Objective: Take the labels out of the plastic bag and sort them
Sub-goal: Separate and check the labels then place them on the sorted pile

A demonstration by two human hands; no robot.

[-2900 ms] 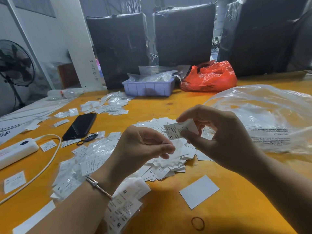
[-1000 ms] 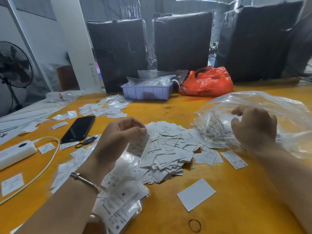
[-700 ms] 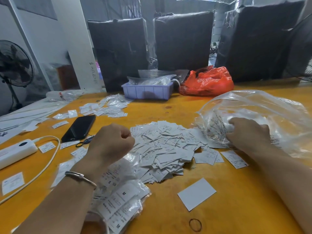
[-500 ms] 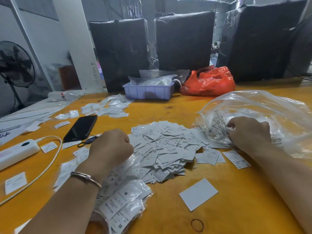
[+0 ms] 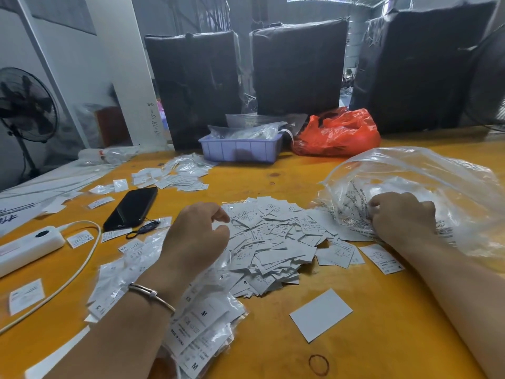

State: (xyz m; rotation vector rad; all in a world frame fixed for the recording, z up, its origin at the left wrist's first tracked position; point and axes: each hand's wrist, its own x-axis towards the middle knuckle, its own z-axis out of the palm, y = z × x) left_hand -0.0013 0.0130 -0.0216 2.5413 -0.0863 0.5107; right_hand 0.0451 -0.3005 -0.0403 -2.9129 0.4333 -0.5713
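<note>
The left hand (image 5: 195,236) hangs over the pile of labels (image 5: 269,242), fingers curled, maybe holding nothing. At three o'clock from the pile, the right hand (image 5: 403,217) grips the plastic bag (image 5: 426,181). Both lie on the yellow table (image 5: 382,337).

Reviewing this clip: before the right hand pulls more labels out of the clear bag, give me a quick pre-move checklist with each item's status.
1. Right hand at the mouth of the clear plastic bag: ok.
2. Right hand's fingers actually pinch labels: cannot tell, they are curled into crumpled plastic.
3. Labels left in the bag: cannot tell, only printed plastic shows.
4. Bare table for sorting near the loose label pile: ok.
5. Left hand free to help: cannot tell, curled over the pile's left edge.
6. Phone apart from the pile: ok.
</note>
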